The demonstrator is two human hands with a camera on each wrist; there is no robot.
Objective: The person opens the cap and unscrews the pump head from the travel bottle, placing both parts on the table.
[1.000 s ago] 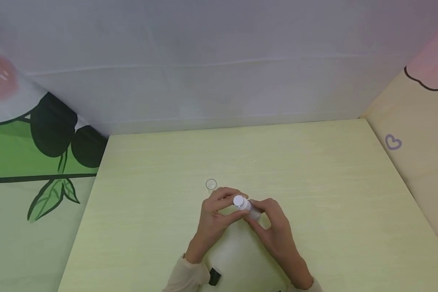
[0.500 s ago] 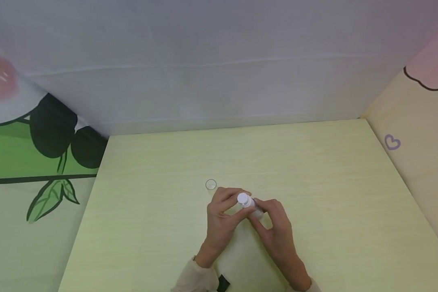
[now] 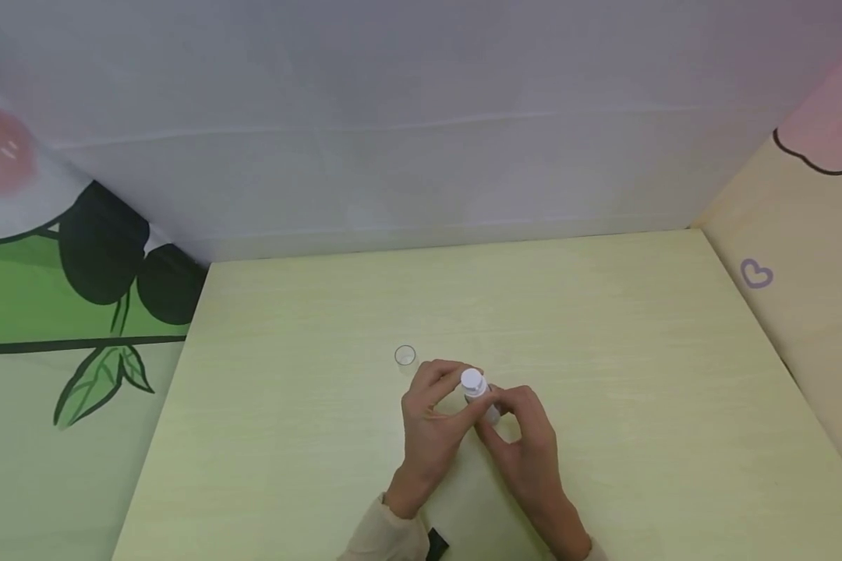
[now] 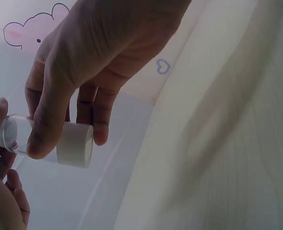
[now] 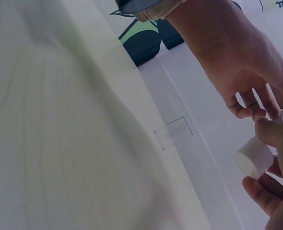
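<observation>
Pinching the bottle (image 3: pixel 473 381) with left hand (image 3: pixel 428 432) and right hand (image 3: pixel 531 444), fingers curled (can't tell what's inside, tbh). Clear cup (image 3: pixel 405 355) stands upright near the left.

Soft, muted light on the table (image 3: pixel 267 351) — the wrist views greyer and grainier, with broad, blurry-edged shadows (image 4: pixel 219 115) across it.

Bottle (image 3: pixel 475 388): slim cylinder, clear in the middle
White top (image 3: pixel 473 379): round, facing up
White lower end (image 4: pixel 75 145): opaque
Pose: slightly tilted
Place: pinched between left hand (image 3: pixel 431 425) and right hand (image 3: pixel 532 448)
</observation>
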